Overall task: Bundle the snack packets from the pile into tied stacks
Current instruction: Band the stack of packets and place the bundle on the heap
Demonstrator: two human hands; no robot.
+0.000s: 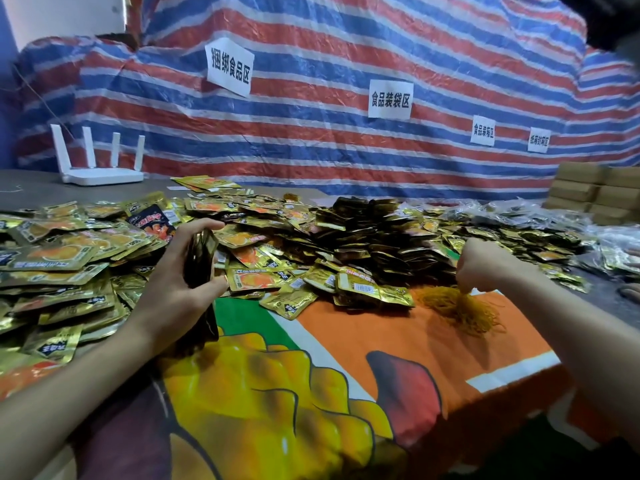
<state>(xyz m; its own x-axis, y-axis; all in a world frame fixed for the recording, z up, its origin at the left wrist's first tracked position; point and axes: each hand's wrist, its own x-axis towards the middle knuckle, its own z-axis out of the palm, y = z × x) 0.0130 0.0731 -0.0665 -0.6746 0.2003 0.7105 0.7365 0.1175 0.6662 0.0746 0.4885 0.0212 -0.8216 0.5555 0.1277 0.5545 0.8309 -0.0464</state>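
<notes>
On the table in front of me, a loose pile of gold snack packets [104, 244] spreads from the left edge across to the middle, most lying flat, 1 red-and-black packet [152, 221] showing among them. Left hand [180, 271] is up over the near edge of the pile, thumb and fingers curled round a stack of dark packets [201, 258]; the stack stands on edge, its narrow side toward the camera, lower end reaching down toward the printed cloth [381, 344]. Right hand [485, 265] is turned knuckles-up well apart from the left, fingers bunched downward and pinching strands at the top of a clump of yellow bands [464, 310]; the clump rests on the orange part of the cloth, just beside the nearest gold packets. Behind the bands, a heap of darker packets [377, 233] rises higher than the rest of the pile; I cannot tell from here whether they are tied. Farther right, clear plastic bags [519, 213] lie in a jumble, with stacked cardboard boxes [588, 192] behind them. Back left, a white router [100, 174] with 4 antennas sits on the grey tabletop. A red, white and blue striped tarp [346, 161] forms the backdrop, with 4 paper labels [390, 99] stuck on it.
</notes>
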